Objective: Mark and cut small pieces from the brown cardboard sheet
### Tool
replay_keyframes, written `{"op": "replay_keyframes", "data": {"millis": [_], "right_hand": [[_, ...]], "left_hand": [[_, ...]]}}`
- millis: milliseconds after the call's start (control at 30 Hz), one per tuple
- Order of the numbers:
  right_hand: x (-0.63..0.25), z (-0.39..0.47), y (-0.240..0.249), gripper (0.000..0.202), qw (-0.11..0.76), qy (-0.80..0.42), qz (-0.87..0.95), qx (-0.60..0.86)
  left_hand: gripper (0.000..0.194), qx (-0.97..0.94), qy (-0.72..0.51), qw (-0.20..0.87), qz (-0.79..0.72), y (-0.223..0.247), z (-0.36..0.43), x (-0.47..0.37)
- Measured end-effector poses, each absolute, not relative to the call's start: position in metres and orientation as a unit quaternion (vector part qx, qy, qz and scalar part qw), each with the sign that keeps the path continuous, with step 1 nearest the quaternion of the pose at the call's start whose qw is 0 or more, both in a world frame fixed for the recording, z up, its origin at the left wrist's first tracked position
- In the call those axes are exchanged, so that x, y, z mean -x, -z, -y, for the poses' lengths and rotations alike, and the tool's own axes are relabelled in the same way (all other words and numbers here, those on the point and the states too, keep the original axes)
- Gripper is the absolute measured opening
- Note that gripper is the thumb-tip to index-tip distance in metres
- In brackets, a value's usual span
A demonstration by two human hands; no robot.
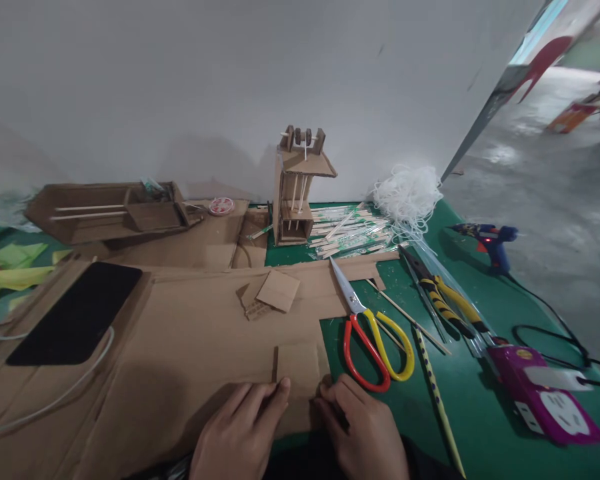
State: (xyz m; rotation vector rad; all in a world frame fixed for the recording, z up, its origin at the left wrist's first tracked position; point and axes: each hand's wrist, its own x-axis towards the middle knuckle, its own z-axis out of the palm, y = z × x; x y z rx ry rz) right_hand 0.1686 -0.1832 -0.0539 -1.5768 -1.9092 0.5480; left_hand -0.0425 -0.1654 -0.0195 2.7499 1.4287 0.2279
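A small square of cardboard (298, 365) lies on a larger cardboard sheet (190, 320), close in front of me. My left hand (243, 427) has its bent fingers and thumb closed on the square's near left corner. At the near right corner my right hand (363, 427) is closed in a pinch, and its fingertips are partly hidden. Just beyond the right hand, scissors (355, 303) with one red and one yellow handle lie with the blades together. Two small cardboard scraps (279, 291) rest on the sheet past the square.
A cardboard tower model (295, 187) and a boat-shaped cardboard box (95, 213) stand by the wall. Wrapped sticks (350, 230), white string (407, 197), pliers (445, 297), a pencil (437, 397), a purple power socket (545, 393), a glue gun (490, 240) and a black phone (77, 310) lie around.
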Motion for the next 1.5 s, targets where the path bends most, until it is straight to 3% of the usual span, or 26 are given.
{"op": "replay_keyframes", "data": {"millis": [133,467,767,1133,1500], "right_hand": [[-0.170,0.182,0.054,0.026,0.294,-0.216,0.721,0.590],[-0.169,0.181,0.052,0.019,0.292,-0.235,0.712,0.594],[-0.170,0.180,0.049,0.018,0.291,-0.240,0.706,0.599],[-0.169,0.178,0.047,0.026,0.293,-0.230,0.707,0.601],[-0.170,0.178,0.047,0.028,0.285,-0.221,0.713,0.602]], "left_hand": [[0.048,-0.896,-0.068,0.003,-0.438,0.023,0.164,0.047],[0.037,-0.911,-0.091,-0.018,-0.401,0.021,0.154,0.050],[0.053,-0.900,-0.064,-0.008,-0.432,0.021,0.162,0.047],[0.047,-0.893,-0.068,0.037,-0.444,0.019,0.160,0.043],[0.022,-0.876,-0.129,0.067,-0.461,-0.009,0.136,0.039]]}}
